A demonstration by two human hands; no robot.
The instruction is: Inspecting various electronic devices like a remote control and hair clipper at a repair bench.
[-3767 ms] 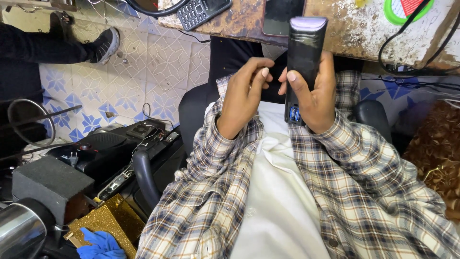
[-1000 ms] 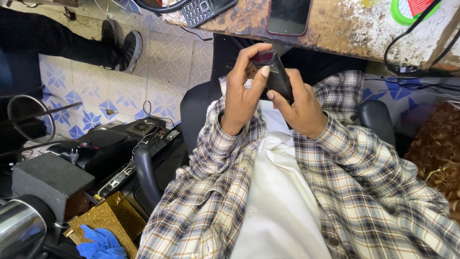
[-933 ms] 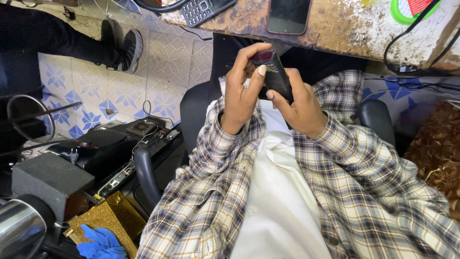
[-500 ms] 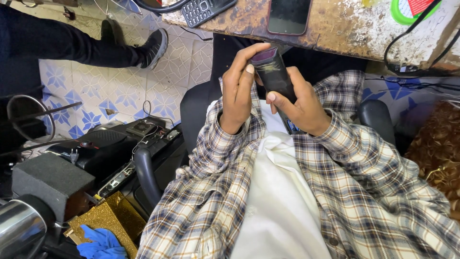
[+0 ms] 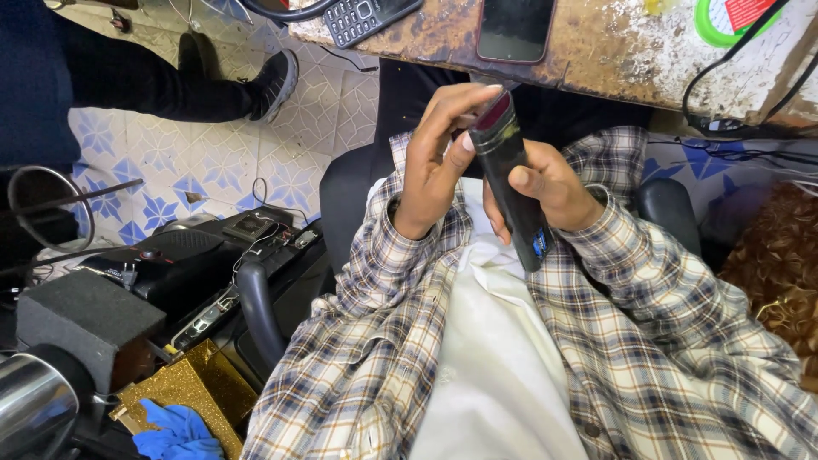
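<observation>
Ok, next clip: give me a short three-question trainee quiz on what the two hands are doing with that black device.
1. True or false: the black handheld device lies flat on the wooden worktop.
2. Which hand grips the device from behind with its thumb on the front? A. left hand B. right hand C. neither
3. Fill in: the dark smartphone lies screen up on the ____.

Key
1. False: both hands hold it above the lap, in front of the worktop's edge.
2. B: the right hand wraps around it; the left hand's fingers touch its upper end.
3. Worktop, near the keypad phone.
</observation>
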